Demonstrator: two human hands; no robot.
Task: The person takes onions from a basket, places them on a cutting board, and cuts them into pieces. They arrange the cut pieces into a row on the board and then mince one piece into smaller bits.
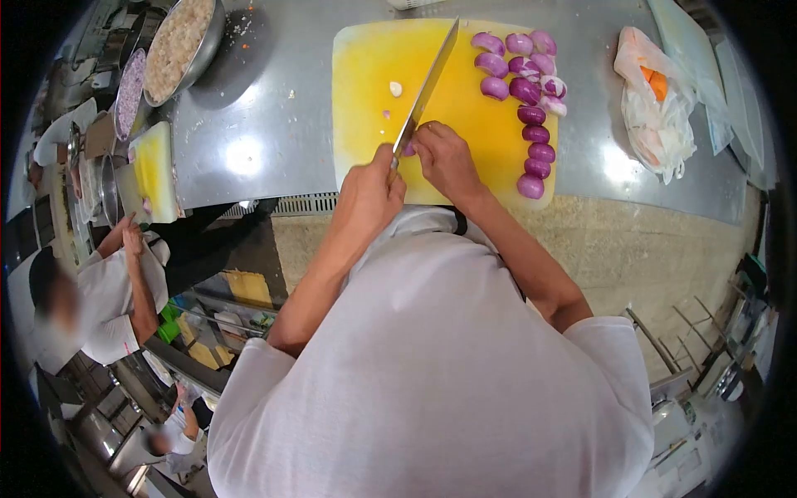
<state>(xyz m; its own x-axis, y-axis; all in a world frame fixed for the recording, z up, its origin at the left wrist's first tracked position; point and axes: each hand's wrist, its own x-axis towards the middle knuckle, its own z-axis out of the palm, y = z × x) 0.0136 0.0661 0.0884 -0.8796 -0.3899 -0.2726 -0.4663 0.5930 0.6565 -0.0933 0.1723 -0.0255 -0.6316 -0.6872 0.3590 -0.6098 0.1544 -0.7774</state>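
My left hand [368,192] is wrapped round the handle of a long kitchen knife [427,87], its blade slanting up and away over the yellow-and-white cutting board [357,100]. Close beside the blade, the bent fingers of my right hand [444,159] pinch a small purple onion piece [408,149], mostly hidden by the fingers and knife. Peeled purple onions [524,90], some halved, stand in rows along the board's right side. A small white piece [395,88] and a few tiny scraps lie left of the blade.
A metal bowl [217,51] of pale chopped food and a bowl of chopped purple onion [129,93] stand at far left. On the right lies a white plastic bag [656,116] with something orange. At left, a co-worker [116,290] works at another cutting board [156,174].
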